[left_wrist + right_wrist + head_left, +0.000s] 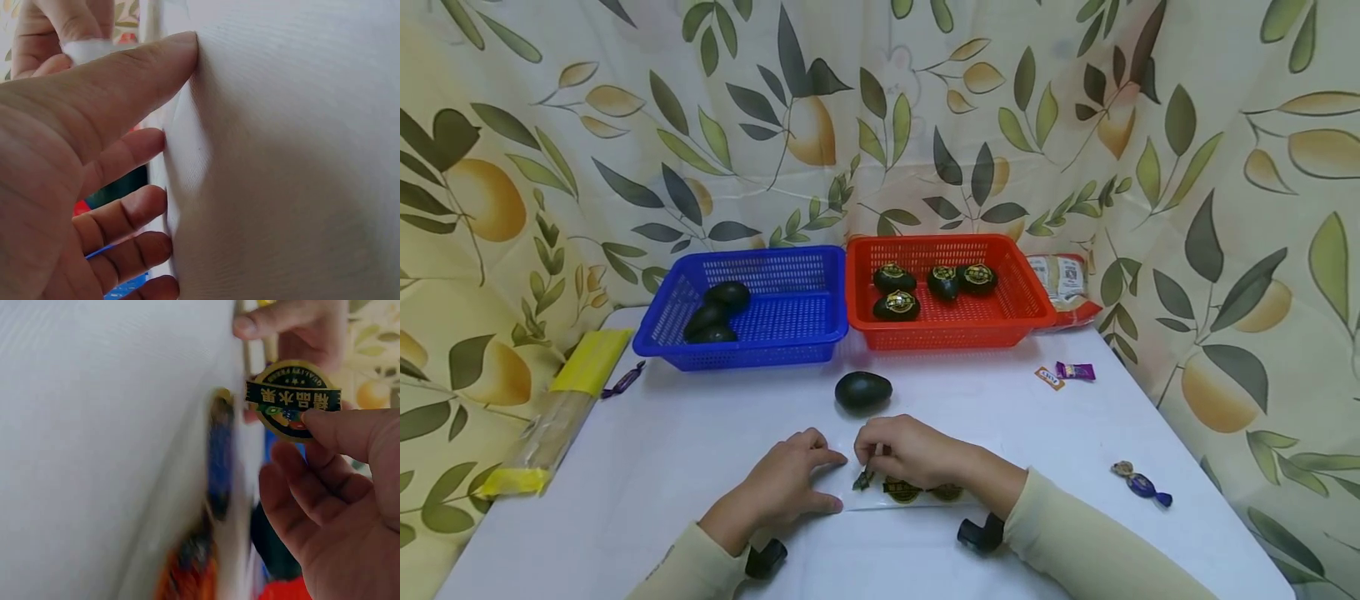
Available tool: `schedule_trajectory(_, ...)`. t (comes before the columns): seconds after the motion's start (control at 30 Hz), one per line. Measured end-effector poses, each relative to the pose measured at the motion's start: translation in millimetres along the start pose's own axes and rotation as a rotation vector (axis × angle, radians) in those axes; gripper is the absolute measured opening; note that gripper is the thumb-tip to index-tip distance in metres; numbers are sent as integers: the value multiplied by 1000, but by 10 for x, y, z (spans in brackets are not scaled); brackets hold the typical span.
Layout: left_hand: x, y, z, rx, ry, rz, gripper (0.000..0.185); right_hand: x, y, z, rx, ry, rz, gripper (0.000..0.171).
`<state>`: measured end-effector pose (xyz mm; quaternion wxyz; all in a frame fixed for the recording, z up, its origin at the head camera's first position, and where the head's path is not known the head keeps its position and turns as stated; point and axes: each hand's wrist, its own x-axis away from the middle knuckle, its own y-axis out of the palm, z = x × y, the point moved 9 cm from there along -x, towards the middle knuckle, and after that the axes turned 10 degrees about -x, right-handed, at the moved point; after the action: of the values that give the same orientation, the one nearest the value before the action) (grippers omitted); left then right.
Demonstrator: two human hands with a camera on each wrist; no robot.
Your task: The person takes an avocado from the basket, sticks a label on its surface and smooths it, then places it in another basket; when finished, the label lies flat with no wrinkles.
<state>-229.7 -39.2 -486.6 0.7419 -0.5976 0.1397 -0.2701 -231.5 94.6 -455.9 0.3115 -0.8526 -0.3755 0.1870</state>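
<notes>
Gold-black sticker (292, 399) pinched in our right hand (904, 451), banner running crosswise, face toward wrist camera; left hand (790, 481) flat, pressing sticker sheet (917, 493); avocado (863, 391) just beyond.

The white table (700, 467) is carrying a blue basket (790, 329) and red basket (1000, 321) at the far edge, a lone avocado (862, 391) sitting nearer, candies lying right.

A makeshift home setup: white table (662, 467) before a leaf-print curtain (550, 150).
</notes>
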Motion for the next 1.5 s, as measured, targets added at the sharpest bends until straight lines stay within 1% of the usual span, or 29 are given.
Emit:
schedule_trajectory(0.13,2,3,11,-7,-5,-10,59,85,-143,-5,-55,35,35,14)
schedule_trajectory(0.17,-5,-8,21,-2,-2,-2,58,102,-176,-7,-63,45,44,15)
schedule_trajectory(0.23,-30,-51,65,53,10,35,54,128,-229,-21,-83,62,57,15)
schedule_trajectory(0.27,-46,-74,88,106,8,55,52,137,-247,-24,-94,72,60,17)
schedule_trajectory(0.33,-84,-123,146,246,6,107,46,146,-269,-36,-119,81,62,18)
schedule_trajectory(0.4,-119,-156,201,395,-1,161,36,146,-276,-45,-141,86,63,18)
schedule_trajectory(0.43,-131,-166,221,454,-10,185,31,146,-277,-45,-151,87,65,18)
schedule_trajectory(0.5,-144,-175,237,525,-37,230,20,147,-288,-40,-166,95,85,19)
schedule_trajectory(0.57,-147,-189,209,588,-83,271,14,154,-324,-31,-181,104,132,20)
schedule_trajectory(0.63,-143,-221,144,647,-150,316,15,169,-376,-1,-184,121,194,22)
schedule_trajectory(0.7,-151,-259,65,723,-228,347,20,187,-437,45,-194,154,262,22)
schedule_trajectory(0.77,-175,-308,-4,791,-296,369,23,190,-495,92,-222,184,316,18)
schedule_trajectory(0.83,-227,-360,-54,828,-337,382,26,162,-549,139,-246,216,355,16)
schedule_trajectory(0.87,-262,-384,-77,848,-350,385,26,137,-580,159,-272,228,374,18)
schedule_trajectory(0.93,-343,-442,-132,842,-370,404,25,75,-651,194,-301,251,407,22)
schedule_trajectory(1.03,-461,-546,-219,756,-388,451,23,-49,-758,272,-268,284,446,24)
schedule_trajectory(1.07,-498,-577,-243,711,-391,468,24,-95,-785,295,-236,294,452,25)
schedule_trajectory(1.17,-577,-647,-290,559,-395,509,22,-230,-840,347,-92,321,449,27)
schedule_trajectory(1.23,-609,-658,-303,492,-397,521,21,-301,-854,362,4,334,441,28)
schedule_trajectory(1.3,-625,-665,-298,439,-392,533,20,-349,-855,378,77,352,432,28)
schedule_trajectory(1.37,-634,-663,-286,408,-385,537,20,-366,-850,403,125,378,428,26)
schedule_trajectory(1.43,-649,-655,-277,389,-376,528,21,-370,-839,434,148,404,425,25)
schedule_trajectory(1.5,-678,-625,-298,404,-384,490,23,-363,-833,476,133,415,436,23)
